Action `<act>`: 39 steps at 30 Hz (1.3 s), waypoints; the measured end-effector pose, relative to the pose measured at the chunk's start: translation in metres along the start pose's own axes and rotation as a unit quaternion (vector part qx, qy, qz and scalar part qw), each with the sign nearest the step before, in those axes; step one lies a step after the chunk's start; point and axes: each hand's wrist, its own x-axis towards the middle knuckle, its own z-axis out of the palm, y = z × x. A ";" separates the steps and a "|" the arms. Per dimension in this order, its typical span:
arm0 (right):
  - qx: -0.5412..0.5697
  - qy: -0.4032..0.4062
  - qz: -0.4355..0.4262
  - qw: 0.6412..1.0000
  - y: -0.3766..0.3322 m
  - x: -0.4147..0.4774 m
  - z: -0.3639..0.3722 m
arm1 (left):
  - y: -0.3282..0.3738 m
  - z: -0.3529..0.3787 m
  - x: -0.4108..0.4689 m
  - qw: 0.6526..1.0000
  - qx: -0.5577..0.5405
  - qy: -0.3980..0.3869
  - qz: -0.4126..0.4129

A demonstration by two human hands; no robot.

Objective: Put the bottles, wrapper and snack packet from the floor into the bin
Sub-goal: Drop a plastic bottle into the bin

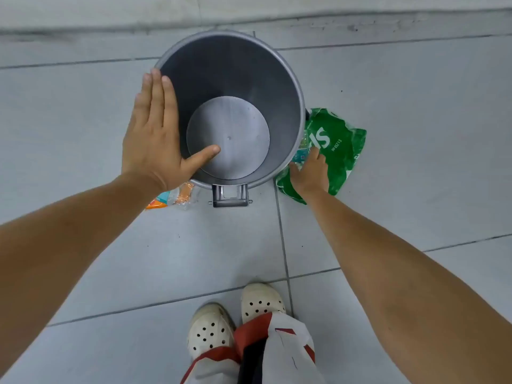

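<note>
A round grey metal bin point(291, 87) stands on the tiled floor with nothing inside it. My left hand point(155, 134) hovers flat over its left rim, fingers together, thumb out over the opening, holding nothing. To the right of the bin lies a crumpled green plastic wrapper point(340, 145) with white lettering. My right hand point(310, 173) rests on the wrapper's near left part, fingers spread over it. A bit of clear bottle with a label point(300, 153) shows between the wrapper and the bin. An orange and clear snack packet point(171, 196) lies under my left wrist, partly hidden.
The bin's foot pedal point(230, 196) sticks out toward me. My feet in white perforated clogs point(210, 331) stand close in front of it. A wall base point(249, 20) runs behind the bin. Grey floor tiles point(415, 106) stretch to both sides.
</note>
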 end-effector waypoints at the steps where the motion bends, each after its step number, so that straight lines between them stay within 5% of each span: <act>1: 0.001 -0.009 0.014 1.000 -0.001 0.000 0.002 | 0.000 0.000 0.000 1.000 0.003 0.001 0.004; 9: 0.001 -0.008 0.044 0.999 0.009 0.016 0.022 | -0.001 0.003 0.002 0.999 0.029 0.017 0.026; 13: 0.110 0.064 0.046 0.991 0.010 0.013 0.019 | 0.000 0.002 0.002 0.999 0.025 0.016 0.023; 17: 0.292 0.193 0.016 0.936 -0.011 -0.016 -0.015 | 0.002 0.002 0.002 0.999 0.021 0.018 0.025; 23: 0.364 0.315 -0.186 0.857 -0.060 -0.068 -0.077 | 0.001 0.002 0.002 0.999 0.008 0.025 0.030; 28: 0.278 0.297 -0.248 0.879 -0.084 -0.068 -0.057 | 0.000 0.002 0.002 0.999 0.018 0.021 0.028; 34: 0.313 0.348 -0.117 0.876 -0.024 -0.041 -0.034 | 0.000 0.003 0.002 0.999 0.002 0.023 0.028; 39: 0.124 0.176 -0.139 0.967 0.025 -0.045 0.006 | -0.001 0.003 0.001 1.000 -0.008 0.022 0.020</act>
